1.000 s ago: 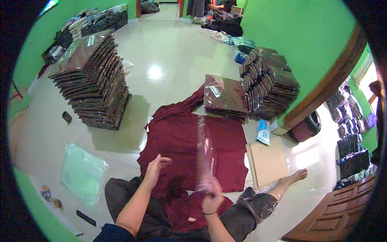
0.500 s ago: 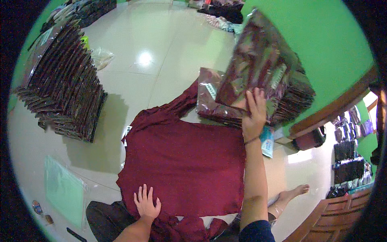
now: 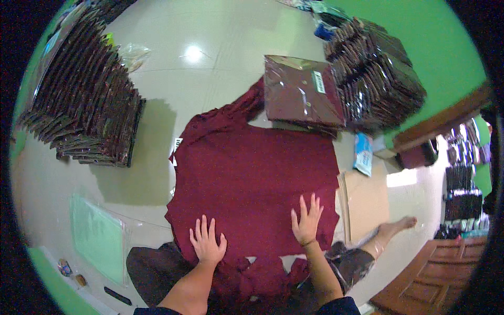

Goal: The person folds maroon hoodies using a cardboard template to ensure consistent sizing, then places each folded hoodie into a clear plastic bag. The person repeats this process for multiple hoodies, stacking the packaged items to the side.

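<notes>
Both hands flat, palms down, on a maroon shirt (image 3: 252, 168) spread over the pale tiled floor (image 3: 210, 47). Left hand (image 3: 207, 242) lay open, fingers splayed, pressing the cloth near its lower edge. Right hand (image 3: 307, 220) likewise open and flat, fingers fanned, holding nothing. Neither grip closed on anything; the shirt stretched away ahead of both hands, one sleeve running up toward a bagged maroon garment (image 3: 299, 97).

That bagged garment rested ahead of the right hand, atop a low pile, just beside a tall stack of bagged dark garments (image 3: 375, 73). A second, larger stack of bagged garments (image 3: 86, 105) stood ahead and well to the left of the left hand. A clear plastic sleeve (image 3: 97, 236) lay on the floor left of the left hand. Cardboard sheets (image 3: 365, 202) lay just right of the right hand, with a bare foot (image 3: 394, 228) beyond them.
</notes>
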Available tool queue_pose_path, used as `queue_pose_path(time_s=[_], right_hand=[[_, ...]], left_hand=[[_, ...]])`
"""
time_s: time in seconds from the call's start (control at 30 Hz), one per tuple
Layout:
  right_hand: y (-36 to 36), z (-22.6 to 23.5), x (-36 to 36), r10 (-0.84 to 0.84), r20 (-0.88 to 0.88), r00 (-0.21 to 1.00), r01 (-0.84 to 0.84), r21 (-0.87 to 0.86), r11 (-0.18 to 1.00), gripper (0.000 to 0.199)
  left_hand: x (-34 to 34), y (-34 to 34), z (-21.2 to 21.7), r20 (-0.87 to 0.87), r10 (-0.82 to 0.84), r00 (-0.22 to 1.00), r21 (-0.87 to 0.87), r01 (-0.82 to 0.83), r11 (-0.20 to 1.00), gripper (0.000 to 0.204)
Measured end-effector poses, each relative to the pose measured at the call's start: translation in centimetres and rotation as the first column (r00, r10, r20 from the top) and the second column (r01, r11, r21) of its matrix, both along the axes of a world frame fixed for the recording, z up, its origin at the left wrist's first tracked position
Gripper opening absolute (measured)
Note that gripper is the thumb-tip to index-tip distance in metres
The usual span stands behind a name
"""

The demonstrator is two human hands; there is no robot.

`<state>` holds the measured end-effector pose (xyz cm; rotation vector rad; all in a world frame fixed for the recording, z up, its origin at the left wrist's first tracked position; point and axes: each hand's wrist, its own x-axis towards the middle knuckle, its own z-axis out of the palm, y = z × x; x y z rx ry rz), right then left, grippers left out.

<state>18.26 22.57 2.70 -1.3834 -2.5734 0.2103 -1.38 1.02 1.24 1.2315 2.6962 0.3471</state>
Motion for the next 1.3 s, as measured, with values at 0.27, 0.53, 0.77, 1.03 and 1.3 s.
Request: queue_pose_path(time_s=[0.27,0.53,0.77,1.03,1.3], right_hand=[[-6.1,0.1,14.1,-0.321,-0.066,0.945,0.292,-0.275,0.916,0.024],[5.2,-3.0,20.5,-0.602,0.187,0.776,0.520,0.352,0.779,0.036],[6.3,-2.1,24.0,-0.381,0.218,0.898,0.419,-0.163,0.893,0.027],[4.4,2.3,26.5,-0.702,-0.140,0.698,0.702,-0.060,0.710,0.017],[-3.4,7.6,27.3,-0.624,-0.627,0.466,0.847,0.112,0.520,0.029]], left_hand=[[0.4,-0.6,-0.8,-0.101,-0.051,0.994,-0.050,0.046,0.998,0.056],[-1.0,-3.4,1.9,0.159,-0.183,0.970,-0.221,0.215,0.951,0.060],[-1.5,-4.0,1.9,0.246,-0.197,0.949,-0.225,0.254,0.941,0.061],[-1.3,-4.3,1.6,0.247,-0.168,0.954,-0.197,0.219,0.956,0.062],[-1.9,-4.6,1.4,0.305,-0.174,0.936,-0.156,0.229,0.961,0.062]])
